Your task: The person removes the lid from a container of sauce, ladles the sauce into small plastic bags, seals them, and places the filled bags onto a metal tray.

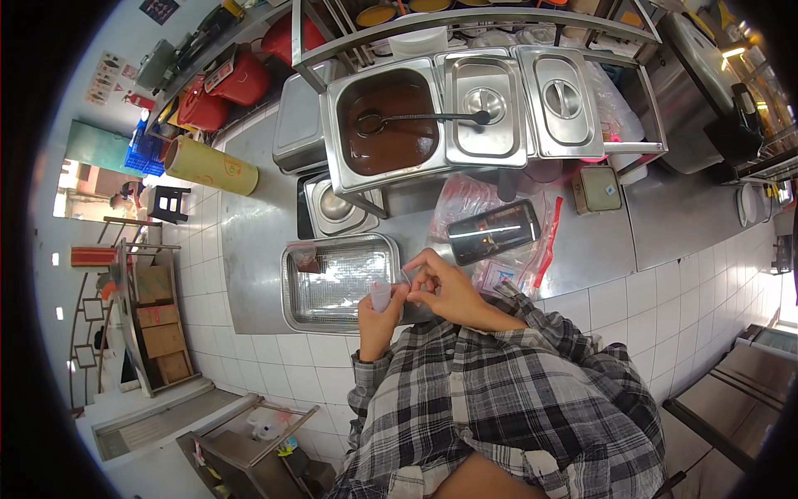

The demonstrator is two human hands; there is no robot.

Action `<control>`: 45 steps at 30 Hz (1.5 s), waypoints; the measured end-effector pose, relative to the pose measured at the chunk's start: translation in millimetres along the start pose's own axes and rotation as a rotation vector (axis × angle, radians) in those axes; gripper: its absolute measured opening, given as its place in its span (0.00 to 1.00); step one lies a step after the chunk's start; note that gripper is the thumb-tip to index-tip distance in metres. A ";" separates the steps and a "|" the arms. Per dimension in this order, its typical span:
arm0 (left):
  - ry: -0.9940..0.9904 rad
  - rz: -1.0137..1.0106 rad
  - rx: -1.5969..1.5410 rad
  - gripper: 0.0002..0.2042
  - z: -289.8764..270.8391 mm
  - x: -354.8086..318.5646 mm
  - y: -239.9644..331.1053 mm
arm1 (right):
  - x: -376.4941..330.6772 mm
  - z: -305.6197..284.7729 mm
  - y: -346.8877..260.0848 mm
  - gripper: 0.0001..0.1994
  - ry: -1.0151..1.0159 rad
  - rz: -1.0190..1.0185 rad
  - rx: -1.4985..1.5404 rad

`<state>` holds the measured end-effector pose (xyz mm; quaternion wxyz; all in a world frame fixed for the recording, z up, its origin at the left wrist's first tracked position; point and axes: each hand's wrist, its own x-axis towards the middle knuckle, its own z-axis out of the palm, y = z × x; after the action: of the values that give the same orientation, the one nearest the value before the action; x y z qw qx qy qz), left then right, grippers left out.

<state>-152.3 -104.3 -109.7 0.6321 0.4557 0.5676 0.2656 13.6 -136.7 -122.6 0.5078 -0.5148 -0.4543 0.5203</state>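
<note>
My left hand (378, 324) is closed around a whitish translucent plastic piece (381, 296) that stands up from the fist like a short tube; it looks like small plastic bags, though the exact kind is unclear. Fingers of my right hand (445, 291) are bent and pinch at a thin clear edge beside the left thumb. Both hands are close together over the counter's front edge. Just beyond the left hand lies a shallow metal tray (299, 309) with a ribbed inner surface. In its far left corner sits a small clear bag of red-brown contents (306, 259).
A deep steel pan of brown sauce (386, 150) with a black ladle (416, 118) stands beside lidded pans (486, 104). A dark phone (495, 232) rests on clear plastic bags (453, 204). A yellow roll (212, 165) and a small tin (597, 190) also stand on the steel counter (258, 249).
</note>
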 end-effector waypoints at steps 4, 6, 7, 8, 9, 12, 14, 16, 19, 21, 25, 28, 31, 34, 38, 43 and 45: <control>-0.065 -0.041 -0.156 0.09 -0.6 1.2 -2.1 | -0.2 2.7 -5.0 0.16 -0.059 -0.022 0.048; 0.028 0.067 0.022 0.08 8.0 -1.4 -3.7 | 0.4 5.9 -5.7 0.15 -0.078 0.014 0.083; 0.029 0.067 0.022 0.08 13.3 -1.1 -5.2 | 1.3 8.4 -3.8 0.15 -0.025 -0.171 -0.068; 0.100 0.233 0.089 0.08 19.2 0.7 -7.1 | 1.7 9.9 -2.9 0.16 0.029 -0.355 -0.220; 0.169 0.399 0.156 0.07 23.6 1.8 -7.6 | 1.4 8.7 -3.8 0.16 0.030 -0.354 -0.220; 0.279 0.312 0.342 0.06 28.5 -6.3 4.8 | 0.8 3.8 -7.8 0.19 0.104 -0.443 -0.553; 0.311 0.315 0.344 0.06 33.5 -7.4 13.9 | 1.4 2.0 -8.7 0.22 0.147 -0.431 -0.586; 0.345 0.317 0.346 0.06 33.9 -4.6 20.3 | 2.3 -0.6 -8.2 0.24 0.112 -0.467 -0.600; 0.357 0.310 0.427 0.08 29.9 0.4 25.2 | 1.9 -0.5 -4.7 0.25 0.098 -0.508 -0.557; 0.262 0.346 0.413 0.08 27.5 1.8 25.2 | 3.4 1.1 -4.6 0.25 0.118 -0.512 -0.499; 0.192 0.312 0.380 0.08 19.5 4.8 29.3 | 3.7 3.1 -24.0 0.26 0.133 -0.295 -0.204; 0.077 0.278 0.411 0.08 15.5 9.3 23.0 | 4.7 -2.7 -12.6 0.29 0.008 -0.097 -0.044; 0.039 0.277 0.463 0.07 14.7 9.7 26.4 | 6.4 -5.1 -7.4 0.34 -0.104 -0.147 -0.286; -0.013 0.383 0.433 0.10 10.1 13.6 34.9 | 8.0 -5.6 -10.0 0.39 -0.107 -0.176 -0.428; -0.142 0.370 0.525 0.25 1.2 4.7 48.9 | 7.3 -11.2 -27.0 0.45 -0.018 -0.319 -0.406; -0.225 0.581 0.744 0.32 -3.8 5.9 50.8 | 5.6 -11.0 -35.7 0.45 -0.004 -0.361 -0.467; -0.209 0.656 0.799 0.32 -5.9 6.9 53.0 | 4.7 -10.2 -33.8 0.44 -0.014 -0.355 -0.467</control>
<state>-146.8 -73.2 -66.1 0.3459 0.8391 0.3859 0.1656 26.0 -130.1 -90.0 0.4555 -0.5267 -0.6482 0.3080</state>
